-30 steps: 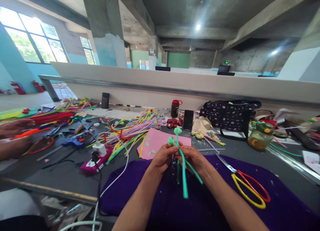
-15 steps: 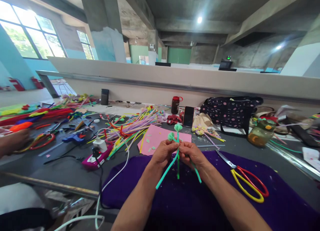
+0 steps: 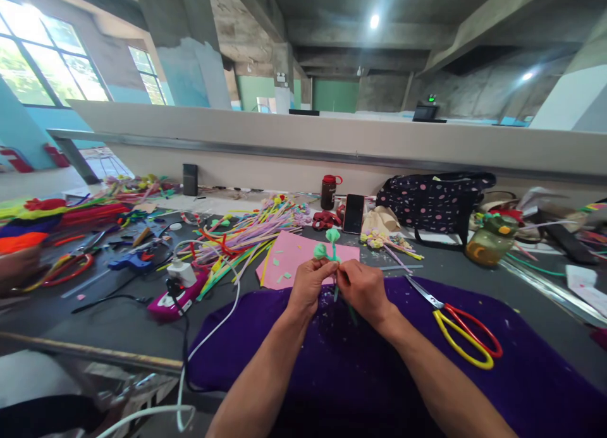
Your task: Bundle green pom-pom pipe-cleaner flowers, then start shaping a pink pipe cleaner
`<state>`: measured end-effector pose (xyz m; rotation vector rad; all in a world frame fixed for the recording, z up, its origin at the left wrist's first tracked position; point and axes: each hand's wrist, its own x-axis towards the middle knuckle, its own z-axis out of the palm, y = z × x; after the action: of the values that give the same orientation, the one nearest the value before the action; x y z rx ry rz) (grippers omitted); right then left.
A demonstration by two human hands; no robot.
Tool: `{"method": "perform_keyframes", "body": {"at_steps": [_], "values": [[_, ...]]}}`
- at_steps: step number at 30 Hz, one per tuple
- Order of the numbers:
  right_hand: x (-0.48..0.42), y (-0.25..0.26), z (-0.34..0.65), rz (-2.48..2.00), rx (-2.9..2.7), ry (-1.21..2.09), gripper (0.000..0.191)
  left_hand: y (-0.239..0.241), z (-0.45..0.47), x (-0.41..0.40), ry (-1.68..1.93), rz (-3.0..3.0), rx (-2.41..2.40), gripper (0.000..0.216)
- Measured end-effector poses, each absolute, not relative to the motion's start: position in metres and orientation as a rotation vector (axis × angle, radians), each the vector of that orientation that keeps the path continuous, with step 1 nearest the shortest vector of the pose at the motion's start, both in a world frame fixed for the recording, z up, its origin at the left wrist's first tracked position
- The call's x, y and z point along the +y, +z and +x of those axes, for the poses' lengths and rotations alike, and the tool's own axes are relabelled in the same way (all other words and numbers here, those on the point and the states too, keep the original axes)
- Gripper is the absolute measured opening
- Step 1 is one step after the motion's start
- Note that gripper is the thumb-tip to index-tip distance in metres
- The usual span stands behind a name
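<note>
Both hands meet over the purple cloth (image 3: 265, 337), around a mint-green pipe-cleaner piece (image 3: 333, 236) with two rounded, curled heads. My left hand (image 3: 309, 285) pinches it just below the heads between thumb and fingers. My right hand (image 3: 367, 291) is closed against the stems from the other side, its knuckles turned up. A short length of green stem shows under the fingers; the rest is hidden or blurred. Scissors (image 3: 441, 304) with one red and one yellow handle lie to the right, beyond my right hand. Behind the hands is a pink sheet (image 3: 291, 251) with small green scraps.
Loose pipe cleaners (image 3: 256, 229) lie heaped at the back left. A magenta power strip (image 3: 164, 304) with a white cable is at left. Along the back stand a red-lidded bottle (image 3: 328, 194), a phone (image 3: 353, 214) and a patterned bag (image 3: 439, 204). Another person's hand (image 3: 21, 267) is far left.
The long green stems hanging below my hands have mostly gone from sight. My right hand has turned knuckles-up and closed. The whole view has shifted slightly.
</note>
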<state>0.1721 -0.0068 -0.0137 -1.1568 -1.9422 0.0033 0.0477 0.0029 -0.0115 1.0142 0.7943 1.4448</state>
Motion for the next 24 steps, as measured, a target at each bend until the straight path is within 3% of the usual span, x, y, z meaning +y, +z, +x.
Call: {"method": "perform_keyframes", "body": {"at_steps": [8,14,20,24], "values": [[0.000,0.000,0.175,-1.031,-1.547,0.887,0.022,-0.008,0.041,0.001,1.309,0.883,0.647,0.010],[0.000,0.000,0.175,-0.966,-1.513,1.060,0.021,-0.013,0.039,0.004,1.338,0.905,0.688,0.011],[0.006,0.000,0.183,-0.795,-1.375,1.579,0.028,-0.009,0.036,0.005,1.246,0.841,0.586,0.011],[0.009,-0.006,0.179,-0.774,-1.282,1.679,0.024,-0.010,0.036,0.004,1.211,0.816,0.501,0.011]]}}
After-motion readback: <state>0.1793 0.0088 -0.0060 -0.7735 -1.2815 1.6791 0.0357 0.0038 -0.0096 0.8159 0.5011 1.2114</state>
